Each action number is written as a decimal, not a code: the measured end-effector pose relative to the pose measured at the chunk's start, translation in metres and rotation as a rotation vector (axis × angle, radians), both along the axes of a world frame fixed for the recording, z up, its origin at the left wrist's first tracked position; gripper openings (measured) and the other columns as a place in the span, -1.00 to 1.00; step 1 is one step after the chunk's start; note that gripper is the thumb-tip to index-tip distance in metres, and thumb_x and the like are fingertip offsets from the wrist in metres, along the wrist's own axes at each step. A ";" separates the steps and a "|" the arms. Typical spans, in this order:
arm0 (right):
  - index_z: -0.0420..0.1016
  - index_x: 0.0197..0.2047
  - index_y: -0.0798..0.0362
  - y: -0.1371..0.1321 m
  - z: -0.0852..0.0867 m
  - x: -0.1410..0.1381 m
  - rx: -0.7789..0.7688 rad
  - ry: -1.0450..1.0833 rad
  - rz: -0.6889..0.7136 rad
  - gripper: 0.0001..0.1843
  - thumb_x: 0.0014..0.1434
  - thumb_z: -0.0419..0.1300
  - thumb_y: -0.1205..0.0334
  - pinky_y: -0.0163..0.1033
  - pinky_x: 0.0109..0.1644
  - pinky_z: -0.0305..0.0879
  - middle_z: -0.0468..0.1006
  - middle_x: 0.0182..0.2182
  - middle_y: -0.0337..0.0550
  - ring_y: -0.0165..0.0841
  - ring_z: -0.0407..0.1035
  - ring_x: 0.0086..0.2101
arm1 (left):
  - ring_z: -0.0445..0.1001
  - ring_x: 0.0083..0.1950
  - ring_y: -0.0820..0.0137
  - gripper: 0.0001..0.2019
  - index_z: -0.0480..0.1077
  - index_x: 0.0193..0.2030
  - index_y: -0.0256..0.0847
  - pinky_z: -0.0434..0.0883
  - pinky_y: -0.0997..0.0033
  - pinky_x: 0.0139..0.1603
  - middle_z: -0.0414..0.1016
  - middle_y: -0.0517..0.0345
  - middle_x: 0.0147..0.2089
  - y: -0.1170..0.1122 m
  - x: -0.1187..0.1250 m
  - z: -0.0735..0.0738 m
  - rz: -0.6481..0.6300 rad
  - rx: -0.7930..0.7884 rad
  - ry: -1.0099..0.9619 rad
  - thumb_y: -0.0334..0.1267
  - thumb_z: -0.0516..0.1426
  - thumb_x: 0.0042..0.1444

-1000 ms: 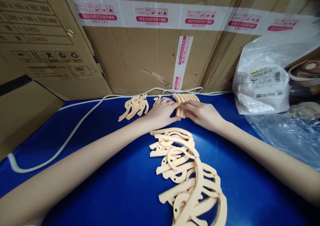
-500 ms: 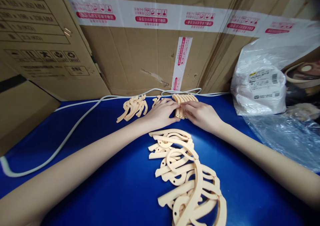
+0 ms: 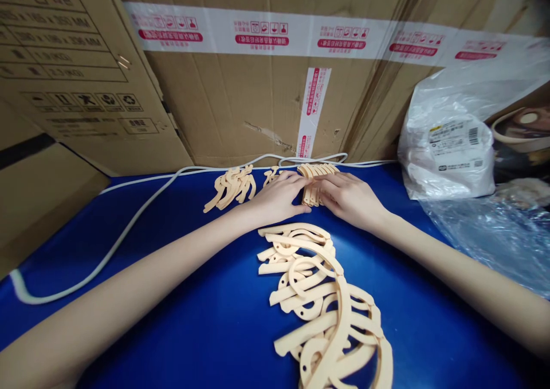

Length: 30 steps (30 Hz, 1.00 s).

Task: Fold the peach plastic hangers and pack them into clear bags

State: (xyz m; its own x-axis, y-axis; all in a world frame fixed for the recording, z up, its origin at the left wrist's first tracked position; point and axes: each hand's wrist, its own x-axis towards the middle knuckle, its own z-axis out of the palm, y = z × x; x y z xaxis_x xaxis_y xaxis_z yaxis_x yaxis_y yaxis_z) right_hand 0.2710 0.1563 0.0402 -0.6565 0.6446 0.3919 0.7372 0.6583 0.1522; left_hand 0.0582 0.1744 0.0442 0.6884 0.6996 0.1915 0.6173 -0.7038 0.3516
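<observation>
On the blue table top (image 3: 193, 297), both my hands reach to the far edge. My left hand (image 3: 277, 197) and my right hand (image 3: 350, 197) press from either side on a neat stack of beige curved flat pieces (image 3: 315, 180), fingers closed against it. Left of them lies a second bunch of the same pieces (image 3: 232, 185). Nearer to me, between my forearms, a loose pile of beige curved pieces (image 3: 322, 303) spreads toward the front edge.
Taped cardboard boxes (image 3: 258, 79) wall off the back and left. A white cable (image 3: 129, 223) runs along the table's back and left side. White and clear plastic bags (image 3: 451, 148) fill the right side.
Both hands stay on the stack at the back; the fingers shift slightly along it. The view has barely moved.
</observation>
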 end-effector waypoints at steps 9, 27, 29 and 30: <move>0.52 -0.23 0.11 -0.067 0.024 -0.021 -0.311 0.127 0.161 -0.67 0.32 0.15 0.00 -0.19 -0.27 0.26 0.44 -0.28 -0.08 -0.26 0.36 -0.32 | 0.22 0.32 0.17 -0.55 0.32 0.19 -0.19 0.19 0.13 0.32 0.33 -0.02 0.27 -0.050 -0.050 0.031 -0.034 -0.081 -0.006 -0.02 0.16 0.24; 0.42 -0.04 0.15 -0.054 0.044 -0.045 -0.010 0.242 0.117 -0.79 0.38 0.01 0.28 -0.25 -0.33 0.25 0.59 -0.32 -0.09 -0.29 0.48 -0.36 | 0.11 -0.52 0.57 -0.78 0.45 -0.23 -0.25 0.10 0.63 -0.62 0.22 0.31 -0.47 -0.071 -0.038 0.040 0.375 -0.931 -0.869 -0.12 0.24 0.12; 0.45 -0.06 0.13 -0.053 0.044 -0.047 0.048 0.232 0.076 -0.74 0.43 -0.01 0.21 -0.25 -0.35 0.24 0.60 -0.34 -0.12 -0.29 0.50 -0.38 | 0.05 -0.52 0.58 -0.75 0.45 -0.26 -0.25 0.04 0.64 -0.61 0.16 0.31 -0.47 -0.073 -0.034 0.039 0.372 -0.872 -0.900 -0.07 0.18 0.21; 0.46 -0.04 0.12 -0.053 0.044 -0.048 0.045 0.252 0.047 -0.73 0.44 -0.01 0.19 -0.26 -0.37 0.24 0.61 -0.35 -0.15 -0.32 0.49 -0.42 | 0.04 -0.51 0.58 -0.74 0.44 -0.28 -0.24 0.05 0.63 -0.59 0.15 0.31 -0.47 -0.073 -0.032 0.038 0.359 -0.817 -0.896 -0.07 0.14 0.24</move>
State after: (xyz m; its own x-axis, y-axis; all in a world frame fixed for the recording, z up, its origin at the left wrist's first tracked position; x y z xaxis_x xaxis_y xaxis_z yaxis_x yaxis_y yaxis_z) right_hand 0.2234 0.1037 0.0846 -0.5633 0.5939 0.5744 0.7243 0.6895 -0.0027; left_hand 0.0263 0.1011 0.0822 0.2881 0.9539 -0.0838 0.0487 0.0728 0.9962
